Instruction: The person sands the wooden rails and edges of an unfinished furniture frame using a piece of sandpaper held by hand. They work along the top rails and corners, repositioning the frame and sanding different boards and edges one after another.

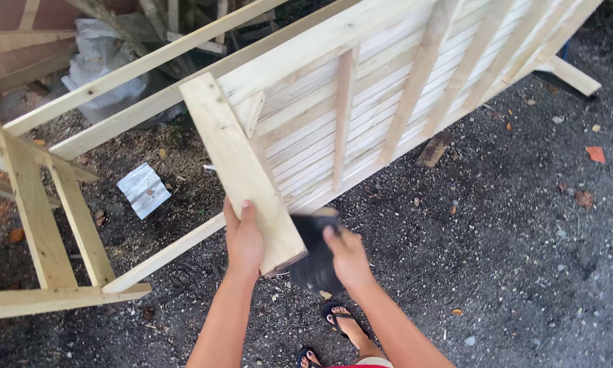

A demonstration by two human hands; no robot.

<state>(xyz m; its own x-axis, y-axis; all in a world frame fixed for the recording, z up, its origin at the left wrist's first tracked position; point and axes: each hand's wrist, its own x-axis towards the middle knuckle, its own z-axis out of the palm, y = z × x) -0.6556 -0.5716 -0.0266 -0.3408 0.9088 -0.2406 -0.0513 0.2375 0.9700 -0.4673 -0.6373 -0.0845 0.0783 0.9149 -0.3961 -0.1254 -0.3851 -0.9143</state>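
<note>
My left hand (244,240) grips the near end of a short pale wooden plank (238,163), which slants up and away to the left. My right hand (346,255) holds a dark sheet (313,262), blurred and pressed against the plank's near right edge; it looks like sandpaper. The plank's far end overlaps the corner of a large slatted wooden panel (388,82) lying tilted across the ground.
A wooden frame of beams (54,232) lies at the left. The ground is dark gravel with leaves, a wood scrap (434,148) and a crumpled pale sheet (143,189). A grey sack (105,61) sits at the back left. My sandalled feet (340,327) stand below.
</note>
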